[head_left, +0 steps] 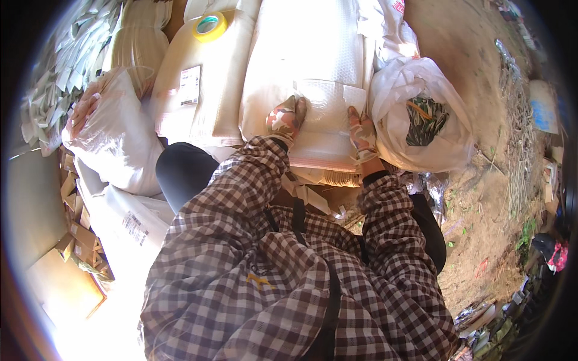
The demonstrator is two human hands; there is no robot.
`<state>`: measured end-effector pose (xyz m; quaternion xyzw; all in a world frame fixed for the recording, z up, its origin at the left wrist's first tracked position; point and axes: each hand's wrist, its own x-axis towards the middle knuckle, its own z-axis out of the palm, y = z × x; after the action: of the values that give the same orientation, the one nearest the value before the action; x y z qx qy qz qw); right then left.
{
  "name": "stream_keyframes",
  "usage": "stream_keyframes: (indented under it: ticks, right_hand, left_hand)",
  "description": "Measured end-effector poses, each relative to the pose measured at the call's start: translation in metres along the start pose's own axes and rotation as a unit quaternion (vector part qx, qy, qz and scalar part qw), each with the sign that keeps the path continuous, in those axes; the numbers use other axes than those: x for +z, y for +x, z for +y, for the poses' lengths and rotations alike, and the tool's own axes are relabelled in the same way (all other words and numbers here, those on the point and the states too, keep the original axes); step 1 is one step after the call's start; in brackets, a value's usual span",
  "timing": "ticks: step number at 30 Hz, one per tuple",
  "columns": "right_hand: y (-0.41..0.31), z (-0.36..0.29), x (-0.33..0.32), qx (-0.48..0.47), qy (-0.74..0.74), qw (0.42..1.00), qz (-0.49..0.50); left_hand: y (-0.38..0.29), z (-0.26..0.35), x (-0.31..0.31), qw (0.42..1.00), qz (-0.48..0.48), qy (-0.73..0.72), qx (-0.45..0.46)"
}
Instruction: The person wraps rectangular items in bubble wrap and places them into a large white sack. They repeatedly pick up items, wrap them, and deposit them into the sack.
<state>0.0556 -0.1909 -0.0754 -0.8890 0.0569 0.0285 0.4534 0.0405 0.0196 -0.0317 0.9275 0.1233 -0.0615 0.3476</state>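
Observation:
A clear bubble-wrap piece (327, 100) lies flat in front of me, on top of a stack of bubble-wrap bags (316, 144). My left hand (285, 118), in a camouflage-patterned glove, grips its left edge with thumb and fingertips. At the lower right corner, my gloved right hand (362, 135) pinches the same piece between thumb and fingers. Whether anything is inside the piece cannot be told. Beside my right hand stands an open white plastic bag (386, 117), and in it is a dark green, striped bundle (426, 122) with an orange strip (419, 109).
A roll of yellow packing tape (210, 27) lies on another bag stack (212, 76), which carries a printed label (190, 85). Stuffed plastic bags (119, 135) stand at the left. Cardboard boxes (83, 237) are farther left. Dry stalks (519, 149) cover bare ground at right.

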Motion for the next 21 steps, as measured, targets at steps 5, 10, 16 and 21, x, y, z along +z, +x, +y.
stream_keyframes:
  ticks: [5, 10, 16, 21]
  right_hand:
    - [0.009, 0.024, 0.011, -0.046, -0.123, 0.99, 0.048]
    - [0.02, 0.028, 0.022, 0.056, -0.145, 0.987, -0.045]
    - [0.008, -0.002, -0.013, 0.093, -0.149, 0.979, -0.1]
    - [-0.009, -0.023, 0.003, -0.093, 0.235, 0.967, -0.017]
  left_hand:
    - [0.02, 0.002, 0.005, 0.987, 0.07, 0.142, -0.014]
    - [0.028, 0.02, 0.01, 0.904, -0.387, 0.032, 0.179]
    - [0.008, 0.007, 0.021, 0.895, -0.082, 0.173, 0.404]
    - [0.01, -0.001, 0.034, 0.916, 0.02, 0.17, 0.362]
